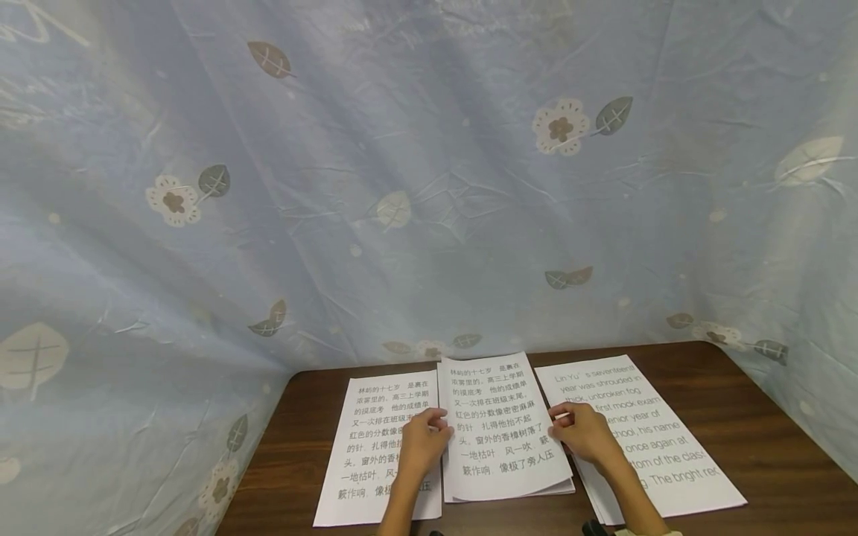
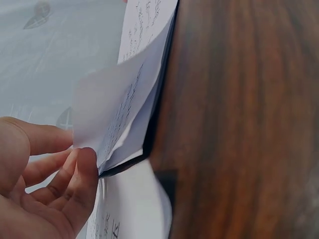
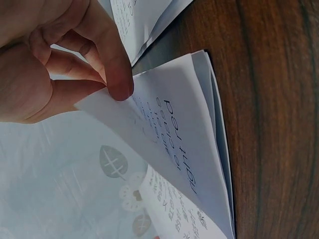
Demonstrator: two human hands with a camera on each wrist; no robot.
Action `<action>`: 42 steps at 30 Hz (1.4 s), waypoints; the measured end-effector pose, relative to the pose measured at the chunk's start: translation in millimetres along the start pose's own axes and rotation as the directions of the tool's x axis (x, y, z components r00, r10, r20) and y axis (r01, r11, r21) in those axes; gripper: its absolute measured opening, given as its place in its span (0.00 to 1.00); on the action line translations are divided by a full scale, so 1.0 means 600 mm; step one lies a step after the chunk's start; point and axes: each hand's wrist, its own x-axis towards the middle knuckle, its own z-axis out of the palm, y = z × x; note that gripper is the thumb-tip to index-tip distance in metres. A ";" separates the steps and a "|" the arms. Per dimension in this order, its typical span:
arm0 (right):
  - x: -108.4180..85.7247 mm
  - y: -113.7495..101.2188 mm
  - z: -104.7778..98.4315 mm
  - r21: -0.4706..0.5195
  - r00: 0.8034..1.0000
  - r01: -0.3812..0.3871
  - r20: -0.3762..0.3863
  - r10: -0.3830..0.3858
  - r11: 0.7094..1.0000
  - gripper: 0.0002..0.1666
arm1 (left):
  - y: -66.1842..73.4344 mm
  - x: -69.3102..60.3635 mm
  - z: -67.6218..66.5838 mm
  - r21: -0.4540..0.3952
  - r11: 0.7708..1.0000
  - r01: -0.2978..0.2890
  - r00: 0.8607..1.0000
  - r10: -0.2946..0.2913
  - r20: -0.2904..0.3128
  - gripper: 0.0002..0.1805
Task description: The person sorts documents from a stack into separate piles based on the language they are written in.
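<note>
In the head view, three paper stacks lie side by side. My left hand (image 1: 424, 441) is at the left edge of the middle stack's curved top sheet (image 1: 497, 447), printed with Chinese characters. My right hand (image 1: 585, 430) is at that sheet's right edge, above the right stack. Seen from the left wrist, my left hand (image 2: 55, 184) pinches the edge of a raised, bent sheet (image 2: 104, 94). In the right wrist view, my right hand (image 3: 75, 59) pinches a sheet's corner between thumb and fingers. English lettering (image 3: 172, 134) shows beside it; I cannot tell which sheet bears it.
The left stack (image 1: 338, 484) carries Chinese print, partly covered by my left forearm. The right stack (image 1: 697, 491) carries large English print, partly behind my right arm. Everything lies on a dark wooden table (image 1: 268, 461). A pale blue curtain (image 1: 429, 186) with leaves and flowers hangs behind it.
</note>
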 end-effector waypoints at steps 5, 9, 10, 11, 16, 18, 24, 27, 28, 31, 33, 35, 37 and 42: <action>0.000 0.001 -0.001 0.007 1.000 0.009 0.001 -0.009 1.000 0.20 | 0.000 -0.001 0.002 -0.011 1.000 0.017 1.000 -0.017 0.004 0.20; 0.000 0.002 -0.002 0.004 1.000 0.016 -0.003 -0.016 1.000 0.19 | 0.001 0.000 0.003 0.007 1.000 0.017 1.000 -0.017 -0.006 0.19; 0.000 0.001 -0.001 0.005 1.000 0.016 -0.002 -0.016 1.000 0.19 | 0.001 0.000 0.003 0.012 1.000 0.016 1.000 -0.015 -0.009 0.19; -0.001 0.001 -0.001 0.008 1.000 0.015 -0.002 -0.015 1.000 0.19 | 0.001 0.001 0.002 0.012 1.000 0.016 1.000 -0.016 -0.010 0.19; -0.004 -0.004 -0.002 0.034 1.000 0.013 0.009 -0.014 0.999 0.20 | 0.000 0.001 -0.003 0.006 1.000 0.015 1.000 -0.015 -0.011 0.19; -0.006 -0.007 -0.002 0.044 1.000 0.016 0.012 -0.016 0.999 0.21 | -0.001 -0.001 -0.006 -0.002 1.000 0.019 1.000 -0.019 -0.012 0.19; -0.010 -0.013 0.002 0.059 1.000 0.021 0.000 -0.021 0.998 0.22 | -0.005 -0.004 -0.017 -0.043 0.999 0.011 1.000 -0.011 -0.018 0.19; -0.011 -0.017 0.005 0.072 1.000 0.025 0.000 -0.025 0.997 0.22 | -0.008 -0.003 -0.024 -0.046 0.999 0.005 1.000 -0.006 -0.023 0.18; -0.011 -0.019 0.008 0.076 1.000 0.027 0.004 -0.027 0.997 0.22 | -0.010 -0.003 -0.027 -0.045 0.999 0.010 1.000 -0.011 -0.026 0.18; -0.010 -0.025 0.017 0.088 1.000 0.028 0.012 -0.029 0.996 0.21 | -0.017 -0.003 -0.038 -0.036 0.999 0.004 0.999 -0.005 -0.037 0.18; -0.009 -0.029 0.024 0.087 0.999 0.029 0.013 -0.031 0.996 0.21 | -0.021 -0.003 -0.045 -0.026 1.000 0.003 0.999 -0.004 -0.044 0.18; -0.009 -0.033 0.032 0.086 0.999 0.032 0.013 -0.033 0.996 0.21 | -0.025 -0.004 -0.053 -0.017 1.000 0.005 0.999 -0.006 -0.049 0.18; -0.009 -0.038 0.039 0.090 0.999 0.030 0.018 -0.031 0.995 0.21 | -0.030 -0.005 -0.060 -0.007 1.000 0.001 0.998 -0.002 -0.057 0.17; -0.008 -0.047 0.062 0.135 0.999 0.006 0.042 -0.011 0.991 0.22 | -0.040 -0.006 -0.080 0.005 1.000 0.008 0.998 -0.008 -0.068 0.17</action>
